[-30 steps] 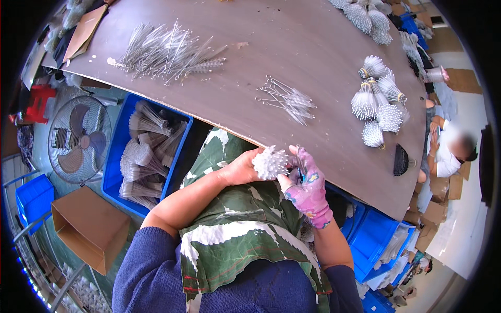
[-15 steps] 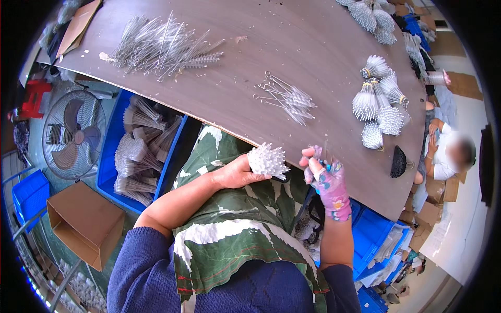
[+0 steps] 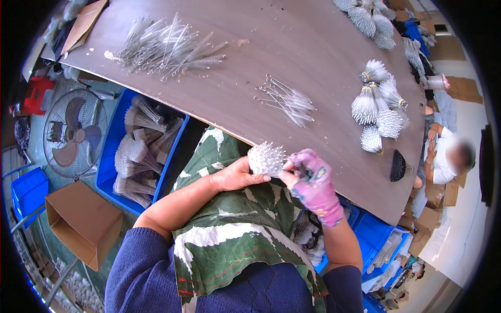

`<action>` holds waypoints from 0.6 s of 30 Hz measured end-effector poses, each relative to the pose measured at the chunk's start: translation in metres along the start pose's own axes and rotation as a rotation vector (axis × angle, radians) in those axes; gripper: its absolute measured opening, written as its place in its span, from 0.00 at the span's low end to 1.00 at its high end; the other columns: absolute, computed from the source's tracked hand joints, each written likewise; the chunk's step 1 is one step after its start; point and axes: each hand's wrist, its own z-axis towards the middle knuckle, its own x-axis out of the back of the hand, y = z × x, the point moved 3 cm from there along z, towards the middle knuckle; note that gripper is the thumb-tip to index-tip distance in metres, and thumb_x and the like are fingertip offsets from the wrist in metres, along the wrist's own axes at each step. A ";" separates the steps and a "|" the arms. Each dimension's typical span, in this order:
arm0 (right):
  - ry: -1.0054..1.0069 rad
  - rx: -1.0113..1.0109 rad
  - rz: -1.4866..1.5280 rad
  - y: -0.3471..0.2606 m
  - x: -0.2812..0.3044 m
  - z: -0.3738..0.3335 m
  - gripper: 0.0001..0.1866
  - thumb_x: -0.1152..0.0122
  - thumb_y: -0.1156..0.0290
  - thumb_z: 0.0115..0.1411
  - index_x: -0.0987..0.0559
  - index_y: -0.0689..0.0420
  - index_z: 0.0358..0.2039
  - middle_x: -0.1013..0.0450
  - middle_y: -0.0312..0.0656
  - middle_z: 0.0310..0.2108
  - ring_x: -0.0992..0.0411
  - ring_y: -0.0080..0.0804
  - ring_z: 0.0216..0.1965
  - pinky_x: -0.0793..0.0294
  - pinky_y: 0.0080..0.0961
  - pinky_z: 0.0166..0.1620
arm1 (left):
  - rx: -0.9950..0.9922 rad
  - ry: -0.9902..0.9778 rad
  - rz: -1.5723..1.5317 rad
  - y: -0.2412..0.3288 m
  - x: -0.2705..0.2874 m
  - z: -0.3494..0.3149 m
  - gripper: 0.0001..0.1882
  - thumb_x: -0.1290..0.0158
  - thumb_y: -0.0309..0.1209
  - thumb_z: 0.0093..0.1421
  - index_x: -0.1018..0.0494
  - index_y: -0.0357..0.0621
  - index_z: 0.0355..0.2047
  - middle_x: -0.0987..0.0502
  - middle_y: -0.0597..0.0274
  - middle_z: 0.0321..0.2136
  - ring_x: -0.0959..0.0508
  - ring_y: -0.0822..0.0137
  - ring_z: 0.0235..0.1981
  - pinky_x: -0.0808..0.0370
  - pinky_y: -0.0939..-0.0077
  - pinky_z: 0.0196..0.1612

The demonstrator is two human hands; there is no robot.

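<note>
My left hand [image 3: 237, 175] is closed round a bundle of straw-cleaning brushes [image 3: 266, 159], its white-tipped bristle ends facing up, just off the table's near edge. My right hand [image 3: 311, 180], in a pink flowered glove with bare fingertips, is closed in a pinch at the bundle's right side. Whatever lies between those fingertips is too small to make out. Beyond the hands, a few loose brushes [image 3: 287, 101] with looped wire handles lie on the brown table [image 3: 250, 62]. A larger loose pile of brushes [image 3: 167, 47] spreads at the far left.
Banded brush bundles [image 3: 378, 104] and a black half-round piece [image 3: 398, 166] sit on the table's right. At left are a blue bin [image 3: 107, 167] of brushes, a fan [image 3: 73, 133] and a cardboard box [image 3: 83, 214]. A person [image 3: 443, 156] sits at far right.
My right hand has moved left to the bundle, and its fingers have closed in a pinch at the bundle's edge. The left hand keeps hold of the bundle in nearly the same place.
</note>
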 end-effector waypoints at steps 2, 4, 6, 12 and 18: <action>0.032 0.119 -0.154 -0.004 -0.002 0.002 0.11 0.38 0.84 0.44 0.27 0.60 0.29 0.33 0.36 0.28 0.30 0.22 0.28 0.31 0.17 0.29 | -0.017 0.029 -0.066 -0.002 0.000 -0.001 0.25 0.46 0.30 0.57 0.39 0.41 0.53 0.31 0.65 0.47 0.35 0.73 0.50 0.39 0.74 0.55; 0.081 0.291 -0.394 -0.011 -0.004 0.003 0.16 0.39 0.82 0.38 0.27 0.58 0.32 0.33 0.42 0.31 0.28 0.37 0.29 0.28 0.26 0.30 | -0.026 0.018 -0.063 -0.002 0.002 -0.001 0.25 0.46 0.31 0.57 0.40 0.41 0.53 0.31 0.65 0.48 0.35 0.73 0.50 0.39 0.74 0.55; 0.069 0.274 -0.460 -0.010 -0.005 0.001 0.16 0.39 0.82 0.39 0.28 0.59 0.32 0.33 0.42 0.31 0.28 0.36 0.29 0.29 0.26 0.30 | -0.033 0.007 -0.062 -0.004 0.002 -0.001 0.25 0.47 0.31 0.57 0.40 0.41 0.54 0.32 0.64 0.48 0.35 0.73 0.50 0.39 0.74 0.55; 0.012 0.239 -0.727 -0.025 -0.014 0.002 0.19 0.40 0.76 0.35 0.27 0.58 0.33 0.32 0.45 0.34 0.30 0.45 0.35 0.30 0.36 0.37 | -0.034 -0.049 -0.060 -0.001 0.000 0.000 0.23 0.49 0.34 0.59 0.39 0.41 0.53 0.31 0.64 0.47 0.35 0.72 0.49 0.39 0.74 0.55; 0.022 0.218 -0.640 -0.015 -0.011 0.007 0.19 0.40 0.77 0.35 0.25 0.60 0.33 0.31 0.46 0.33 0.30 0.45 0.33 0.29 0.33 0.36 | -0.064 -0.035 -0.013 0.004 -0.001 -0.002 0.18 0.54 0.29 0.62 0.37 0.40 0.51 0.29 0.64 0.44 0.32 0.73 0.45 0.35 0.75 0.50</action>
